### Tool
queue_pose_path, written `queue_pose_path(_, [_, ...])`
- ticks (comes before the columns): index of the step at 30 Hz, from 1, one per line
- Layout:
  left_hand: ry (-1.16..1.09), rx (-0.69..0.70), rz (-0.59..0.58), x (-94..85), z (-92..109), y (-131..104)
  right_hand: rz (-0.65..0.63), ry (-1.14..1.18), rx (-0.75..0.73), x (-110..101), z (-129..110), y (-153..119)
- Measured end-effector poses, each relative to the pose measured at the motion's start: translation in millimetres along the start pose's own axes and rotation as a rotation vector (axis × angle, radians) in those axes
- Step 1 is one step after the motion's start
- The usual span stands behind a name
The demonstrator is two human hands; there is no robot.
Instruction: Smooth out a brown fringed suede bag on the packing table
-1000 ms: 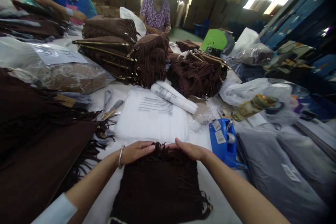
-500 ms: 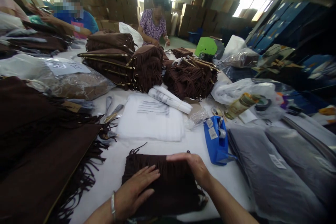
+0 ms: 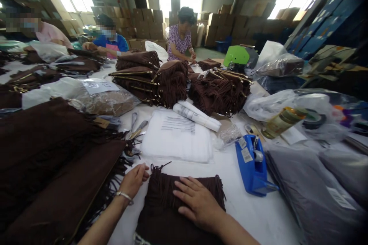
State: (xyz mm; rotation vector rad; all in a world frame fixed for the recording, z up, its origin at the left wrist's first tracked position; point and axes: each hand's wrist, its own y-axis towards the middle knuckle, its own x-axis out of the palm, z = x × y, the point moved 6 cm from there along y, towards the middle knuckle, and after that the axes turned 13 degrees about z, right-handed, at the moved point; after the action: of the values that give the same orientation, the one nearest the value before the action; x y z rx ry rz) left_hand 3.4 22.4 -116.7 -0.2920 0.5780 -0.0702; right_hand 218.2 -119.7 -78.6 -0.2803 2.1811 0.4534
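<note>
A dark brown fringed suede piece (image 3: 169,218) lies flat on the white table (image 3: 253,214) right in front of me. My right hand (image 3: 198,203) rests palm down on top of it, fingers spread over the fringe. My left hand (image 3: 132,180), with a metal bangle on the wrist, touches the piece's left edge near its upper corner. Neither hand grips anything.
A blue tape dispenser (image 3: 252,164) sits to the right, grey bags (image 3: 310,191) beyond it. A stack of white bags (image 3: 178,138), paper rolls (image 3: 198,116) and scissors (image 3: 137,127) lie ahead. Brown fringed bags (image 3: 172,80) pile up mid-table; dark suede (image 3: 54,168) covers the left. Three people work at the far side.
My right hand moved from the fringe's top edge to lie flat on the piece. My left hand slid off it to its left edge. The view tilted upward.
</note>
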Motion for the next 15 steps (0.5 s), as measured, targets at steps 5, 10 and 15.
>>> queue_pose_path(5, [-0.138, -0.106, -0.221, 30.2, -1, 18, 0.05, 0.025, 0.009, -1, 1, 1])
queue_pose_path(10, [-0.309, 0.016, -0.402, 44.5, 22, 3, 0.023, 0.024, -0.006, -1, -1, 0])
queue_pose_path(15, [-0.269, 0.305, -0.514, 34.8, 30, -27, 0.002, 0.024, -0.005, -1, -2, 2])
